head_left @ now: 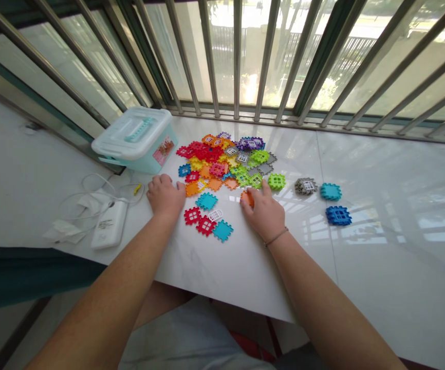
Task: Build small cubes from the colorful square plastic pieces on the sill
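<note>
Pinching an orange notched plastic square (247,196), the right hand (264,208) faces the left hand (166,195), whose grip I cannot tell.

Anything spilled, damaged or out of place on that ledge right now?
Nothing looks spilled or broken. Only the clutter beyond the left hand looks untidy: a loosely looped white cable and crumpled white paper around a white device, apart from the colored tiles.

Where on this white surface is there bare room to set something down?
Right of the turquoise stack and blue stack, the white surface lies bare; another smaller patch sits between the lower turquoise tile and right hand. It's crowded in the multicoloured tile heap beside the lidded storage box.
</note>
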`<state>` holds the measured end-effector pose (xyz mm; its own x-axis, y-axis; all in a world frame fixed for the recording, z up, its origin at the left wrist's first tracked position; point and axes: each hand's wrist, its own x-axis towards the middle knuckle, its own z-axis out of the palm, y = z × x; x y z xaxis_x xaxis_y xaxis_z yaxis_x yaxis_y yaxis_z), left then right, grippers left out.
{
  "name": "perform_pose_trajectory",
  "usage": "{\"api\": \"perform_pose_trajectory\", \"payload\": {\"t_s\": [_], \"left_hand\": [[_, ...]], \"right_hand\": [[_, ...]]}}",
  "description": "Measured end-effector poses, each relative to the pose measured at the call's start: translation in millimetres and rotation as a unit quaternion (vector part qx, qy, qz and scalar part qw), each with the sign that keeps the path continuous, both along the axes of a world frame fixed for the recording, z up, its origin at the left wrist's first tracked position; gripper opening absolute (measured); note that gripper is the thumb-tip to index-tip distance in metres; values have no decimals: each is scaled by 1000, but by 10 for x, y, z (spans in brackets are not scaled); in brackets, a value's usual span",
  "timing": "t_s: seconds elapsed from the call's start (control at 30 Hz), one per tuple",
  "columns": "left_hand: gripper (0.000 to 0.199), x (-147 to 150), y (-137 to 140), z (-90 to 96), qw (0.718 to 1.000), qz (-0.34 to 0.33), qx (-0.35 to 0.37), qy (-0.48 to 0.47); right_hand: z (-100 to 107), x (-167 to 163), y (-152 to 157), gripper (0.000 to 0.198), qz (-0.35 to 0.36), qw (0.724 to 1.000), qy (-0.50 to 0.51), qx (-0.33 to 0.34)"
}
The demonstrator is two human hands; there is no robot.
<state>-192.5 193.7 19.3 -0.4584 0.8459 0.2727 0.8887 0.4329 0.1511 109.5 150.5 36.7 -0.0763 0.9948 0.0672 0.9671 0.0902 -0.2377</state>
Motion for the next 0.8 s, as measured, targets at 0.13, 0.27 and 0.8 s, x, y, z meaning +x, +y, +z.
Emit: {"api": "perform_pose_trajectory", "payload": {"t_s": [0.13, 0.27, 0.8], "left_hand": [[32, 0, 4, 1, 1000, 2, -1, 2], [32, 3, 10, 1, 1000, 5, -5, -7], [33, 4, 10, -4, 1000, 4, -4, -8]], "right_hand": [[0, -7, 3, 60, 4, 1000, -9, -10], [1, -4, 3, 64, 10, 1000, -20, -12], [-10, 14, 12, 71, 13, 1000, 10, 3]]}}
